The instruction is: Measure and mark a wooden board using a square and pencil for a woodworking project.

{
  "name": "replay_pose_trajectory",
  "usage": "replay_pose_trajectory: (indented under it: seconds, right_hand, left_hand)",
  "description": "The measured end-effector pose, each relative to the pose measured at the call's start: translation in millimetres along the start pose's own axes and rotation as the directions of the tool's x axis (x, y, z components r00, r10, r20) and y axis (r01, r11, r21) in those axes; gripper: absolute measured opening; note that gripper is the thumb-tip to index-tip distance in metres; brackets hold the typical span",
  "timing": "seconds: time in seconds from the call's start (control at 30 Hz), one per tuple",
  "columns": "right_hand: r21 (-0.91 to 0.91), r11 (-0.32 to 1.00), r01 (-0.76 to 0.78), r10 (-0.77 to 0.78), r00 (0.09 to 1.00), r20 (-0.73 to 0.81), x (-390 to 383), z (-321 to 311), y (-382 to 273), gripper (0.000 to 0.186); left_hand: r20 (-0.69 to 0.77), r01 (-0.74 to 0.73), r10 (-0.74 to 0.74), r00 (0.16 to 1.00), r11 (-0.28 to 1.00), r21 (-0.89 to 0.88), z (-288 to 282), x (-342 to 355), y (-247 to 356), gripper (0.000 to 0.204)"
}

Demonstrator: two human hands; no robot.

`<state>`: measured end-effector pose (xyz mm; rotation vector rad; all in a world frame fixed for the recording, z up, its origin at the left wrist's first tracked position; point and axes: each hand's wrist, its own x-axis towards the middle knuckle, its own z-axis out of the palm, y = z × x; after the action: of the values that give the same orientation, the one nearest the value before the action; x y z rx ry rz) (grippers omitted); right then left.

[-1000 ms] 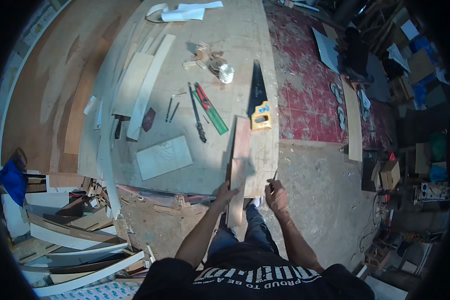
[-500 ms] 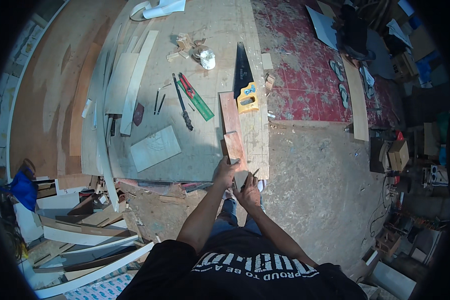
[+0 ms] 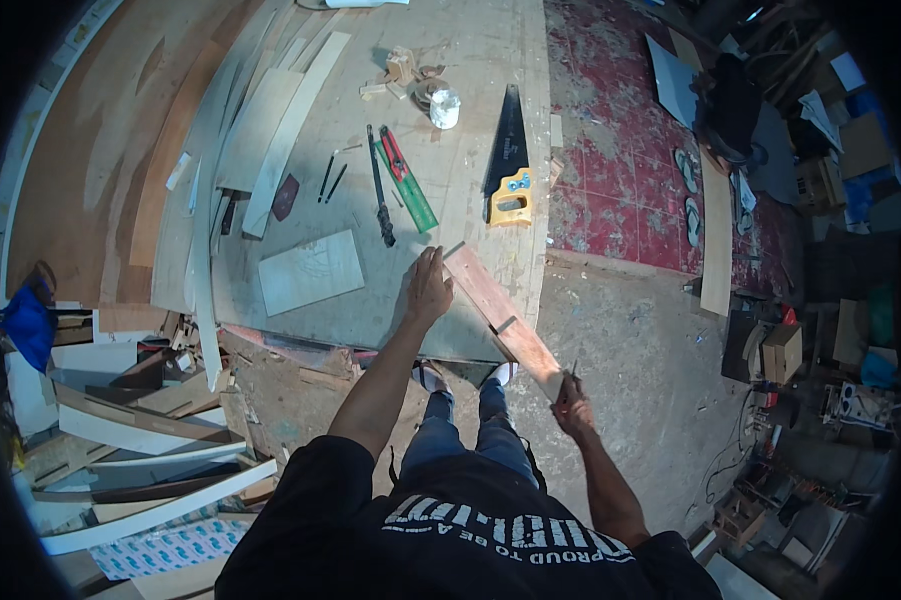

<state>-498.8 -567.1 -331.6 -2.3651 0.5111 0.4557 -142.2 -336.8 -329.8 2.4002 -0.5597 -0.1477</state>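
Plank [image 3: 490, 297] slants from left fingers [image 3: 433, 260] to right fingers [image 3: 568, 392].

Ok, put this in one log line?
left hand: beside far end of long flat reddish wood | right hand: gripping near end | black-bladed, yellow-handled handsaw: on pale wooden table

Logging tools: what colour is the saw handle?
The saw handle is yellow with blue marks, clearest in the head view.

The right hand [image 3: 572, 408] grips the near end of a reddish wooden plank [image 3: 490, 298], which slants over the worktable [image 3: 460, 190] and juts past its edge. The left hand [image 3: 429, 287] is at the far end. Beyond lies a yellow-handled handsaw [image 3: 509, 165], right of a green-and-red tool [image 3: 407, 185]; leftward, a pale rectangular board [image 3: 311, 272].
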Motion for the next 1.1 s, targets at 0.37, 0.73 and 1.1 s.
replay_pose_trajectory:
  seconds: [0.37,0.73,1.1]
  right_hand:
    - [-0.344,0.891,0.297,-0.274,0.955,0.116,88,-88,-7,0.076]
    - [-0.326,0.778,0.537,-0.547,0.834,0.071,166,-85,-83,0.043]
    - [-0.303,0.827,0.474,-0.476,0.877,0.071,167,-21,-181,0.072]
  left_hand:
    - [0.087,0.204,-0.200,0.976,0.978,-0.032,-53,-74,-46,0.058]
    - [-0.143,0.381,-0.400,0.905,0.913,-0.148,-59,-104,-82,0.040]
    - [-0.276,0.457,-0.584,0.764,0.790,-0.409,-37,-124,-81,0.029]
